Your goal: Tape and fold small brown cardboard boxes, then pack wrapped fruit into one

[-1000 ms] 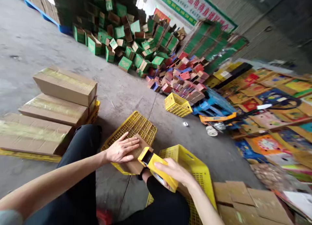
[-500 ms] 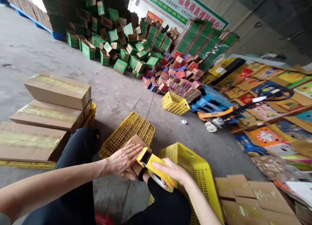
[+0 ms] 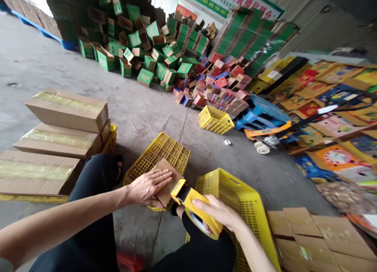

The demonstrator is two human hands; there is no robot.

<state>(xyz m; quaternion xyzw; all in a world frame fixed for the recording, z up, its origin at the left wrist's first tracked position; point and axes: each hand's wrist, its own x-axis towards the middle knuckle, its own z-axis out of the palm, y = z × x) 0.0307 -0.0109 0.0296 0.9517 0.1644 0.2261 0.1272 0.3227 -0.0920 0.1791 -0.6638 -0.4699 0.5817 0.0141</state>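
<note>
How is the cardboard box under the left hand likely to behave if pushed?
The cardboard box looks fairly stiff, showing a flat top and straight edges under the left hand. It would likely slide rather than roll, given that flat shape, though the gridded yellow crate beneath might catch its edges. Weight is hard to judge: any contents are hidden.

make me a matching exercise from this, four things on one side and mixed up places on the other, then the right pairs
Things:
1. tape gun
2. small brown box
3. pallet jack
4. green boxes

Places:
a. by the blue pallets
b. in the right hand
c. heaped at the back
d. under the left hand

Pairs: 1-b, 2-d, 3-a, 4-c
</note>
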